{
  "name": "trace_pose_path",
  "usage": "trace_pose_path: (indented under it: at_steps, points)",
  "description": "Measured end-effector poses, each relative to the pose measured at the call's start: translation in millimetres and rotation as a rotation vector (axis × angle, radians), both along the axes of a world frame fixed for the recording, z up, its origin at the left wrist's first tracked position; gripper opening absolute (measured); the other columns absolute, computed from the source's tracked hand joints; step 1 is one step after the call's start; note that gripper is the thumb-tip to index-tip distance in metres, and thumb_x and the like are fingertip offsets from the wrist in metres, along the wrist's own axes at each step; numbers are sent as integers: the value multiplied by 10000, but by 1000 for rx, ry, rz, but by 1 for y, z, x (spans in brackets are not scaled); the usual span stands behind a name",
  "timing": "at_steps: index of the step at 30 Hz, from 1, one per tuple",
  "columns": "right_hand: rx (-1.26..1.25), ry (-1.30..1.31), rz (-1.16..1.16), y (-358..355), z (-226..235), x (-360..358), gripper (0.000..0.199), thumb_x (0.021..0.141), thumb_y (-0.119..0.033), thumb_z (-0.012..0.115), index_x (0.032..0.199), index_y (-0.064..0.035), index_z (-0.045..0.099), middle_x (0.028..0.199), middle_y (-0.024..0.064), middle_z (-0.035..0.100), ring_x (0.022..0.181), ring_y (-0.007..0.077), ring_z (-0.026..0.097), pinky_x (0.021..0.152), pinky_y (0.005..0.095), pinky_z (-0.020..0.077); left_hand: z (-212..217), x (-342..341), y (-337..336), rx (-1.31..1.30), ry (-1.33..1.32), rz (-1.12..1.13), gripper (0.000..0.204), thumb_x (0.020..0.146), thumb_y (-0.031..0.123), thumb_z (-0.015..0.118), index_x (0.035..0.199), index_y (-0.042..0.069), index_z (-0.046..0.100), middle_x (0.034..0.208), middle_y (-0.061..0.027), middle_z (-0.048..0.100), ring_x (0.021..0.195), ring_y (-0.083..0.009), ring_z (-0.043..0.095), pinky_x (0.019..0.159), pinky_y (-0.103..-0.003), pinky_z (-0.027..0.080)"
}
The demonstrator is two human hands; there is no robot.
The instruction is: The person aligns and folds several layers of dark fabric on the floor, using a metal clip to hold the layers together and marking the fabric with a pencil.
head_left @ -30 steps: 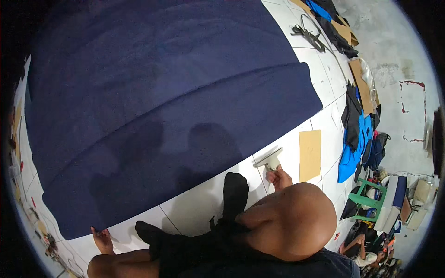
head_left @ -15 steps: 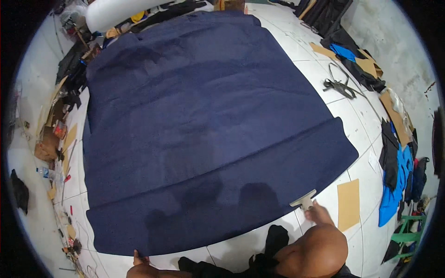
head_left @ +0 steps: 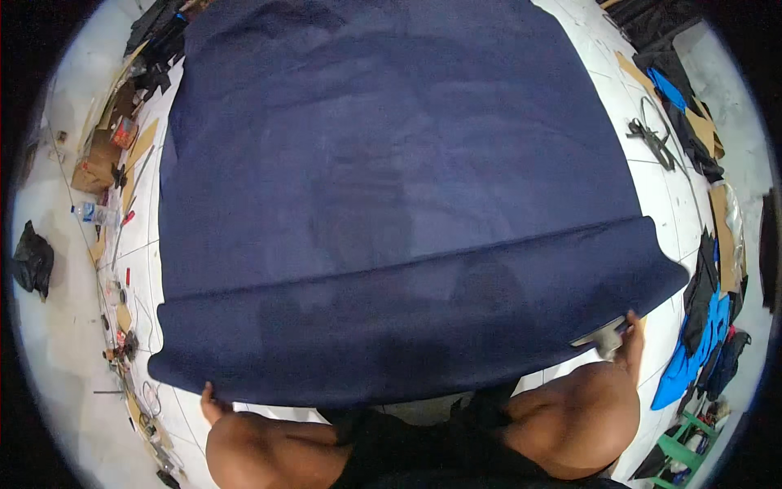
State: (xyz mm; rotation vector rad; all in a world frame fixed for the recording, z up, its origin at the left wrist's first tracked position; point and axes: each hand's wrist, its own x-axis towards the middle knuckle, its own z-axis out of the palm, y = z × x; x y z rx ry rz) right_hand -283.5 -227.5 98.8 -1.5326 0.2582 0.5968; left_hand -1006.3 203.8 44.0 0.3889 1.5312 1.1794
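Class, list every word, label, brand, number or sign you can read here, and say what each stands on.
No text can be read.
Bottle: any print is too small.
Red packet: too small and blurred.
Dark blue cloth: none seen.
Scraper: none seen.

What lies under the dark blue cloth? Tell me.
White floor tiles run up to the left and right edges of the dark blue cloth. Whatever lies further underneath is covered.
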Motion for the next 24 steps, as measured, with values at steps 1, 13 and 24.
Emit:
trace_pose_path:
  at_steps: [1, 13, 24]
  points:
    - [-1, 20, 25, 20, 18, 3, 494, 856, -381, 592, 1166, -2, 530, 1094, 104, 628, 996, 245, 601, 899, 384, 449, 21, -8, 7, 62, 28, -18, 449, 841, 209, 616, 1209, -22, 505, 1179, -155, 589, 1087, -294, 564, 958, -426, 435]
    - [-786, -1166, 471, 216, -41, 45, 368, 864, -362, 615, 832, 4, 623, 855, 208, 618, 754, 338, 605, 686, 414, 476, 20, 180, 169, 251, 1345, -850, 494, 866, 431, 598, 990, -47, 602, 1055, -262, 589, 963, -326, 561, 822, -454, 438]
    - [-944, -1131, 824, 237, -79, 4, 538, 843, -433, 619, 1150, 7, 588, 1187, 200, 570, 1077, 350, 548, 909, 459, 418, -71, 210, 97, 394, 1431, -1157, 627, 934, 464, 458, 1367, 13, 405, 1460, -280, 263, 1356, -440, 227, 1093, -575, 139]
